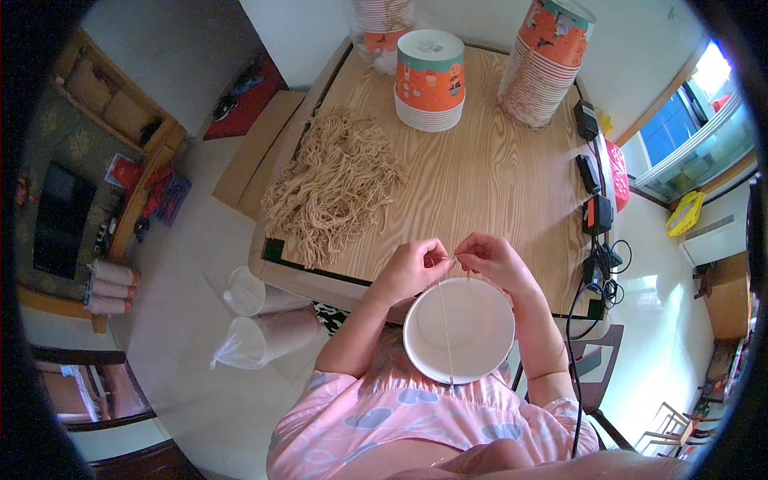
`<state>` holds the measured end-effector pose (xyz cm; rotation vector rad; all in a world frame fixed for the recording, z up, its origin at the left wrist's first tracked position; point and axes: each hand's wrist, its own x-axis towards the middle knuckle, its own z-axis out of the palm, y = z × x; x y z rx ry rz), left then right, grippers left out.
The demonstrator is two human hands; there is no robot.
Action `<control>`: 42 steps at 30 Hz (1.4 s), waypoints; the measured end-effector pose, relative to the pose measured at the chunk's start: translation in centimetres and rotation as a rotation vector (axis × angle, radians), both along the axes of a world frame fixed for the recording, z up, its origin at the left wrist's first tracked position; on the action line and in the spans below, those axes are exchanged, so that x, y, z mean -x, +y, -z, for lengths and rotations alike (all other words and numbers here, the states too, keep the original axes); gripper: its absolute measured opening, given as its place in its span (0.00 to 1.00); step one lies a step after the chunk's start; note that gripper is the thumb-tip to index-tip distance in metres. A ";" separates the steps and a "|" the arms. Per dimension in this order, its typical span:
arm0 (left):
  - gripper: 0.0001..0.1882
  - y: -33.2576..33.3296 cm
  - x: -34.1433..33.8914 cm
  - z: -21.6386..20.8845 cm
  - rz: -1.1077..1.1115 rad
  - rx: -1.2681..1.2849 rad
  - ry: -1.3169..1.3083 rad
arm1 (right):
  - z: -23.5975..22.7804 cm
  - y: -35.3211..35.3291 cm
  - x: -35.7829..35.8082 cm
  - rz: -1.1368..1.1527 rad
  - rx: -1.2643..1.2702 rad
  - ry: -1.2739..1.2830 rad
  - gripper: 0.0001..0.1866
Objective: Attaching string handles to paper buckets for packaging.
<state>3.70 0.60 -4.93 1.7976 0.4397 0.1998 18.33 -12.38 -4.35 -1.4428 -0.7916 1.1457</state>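
A white round paper bucket (480, 340) rests against my body at the table's near edge, its open mouth facing up. A thin tan string (446, 320) runs across that mouth from the near rim to the far rim. Above the far rim, my left hand (412, 270) and my right hand (494, 261) meet, thumbs and fingertips pinching the string. Their fingertips partly hide how the string ends lie. A loose heap of tan strings (330, 188) covers the table's left side.
Upside-down orange paper buckets (430, 80) stand at the table's back, with a taller stack (546, 68) to the right and a bagged stack (382, 24) behind. Black adapters (596, 214) and cables line the right edge. Bagged stacks (280, 340) lie on the floor at left.
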 end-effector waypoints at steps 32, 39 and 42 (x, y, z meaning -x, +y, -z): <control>0.05 -0.3 -0.5 0.0 0.016 -0.070 0.027 | 0.2 -3.1 0.2 0.015 0.073 0.181 0.05; 0.05 -0.2 -0.3 -0.4 -0.064 0.326 -0.053 | -3.9 -5.4 3.1 -0.002 0.052 -0.452 0.10; 0.09 0.3 0.4 -2.3 0.030 0.636 -0.146 | -4.5 -5.8 3.4 0.071 -0.067 -0.611 0.09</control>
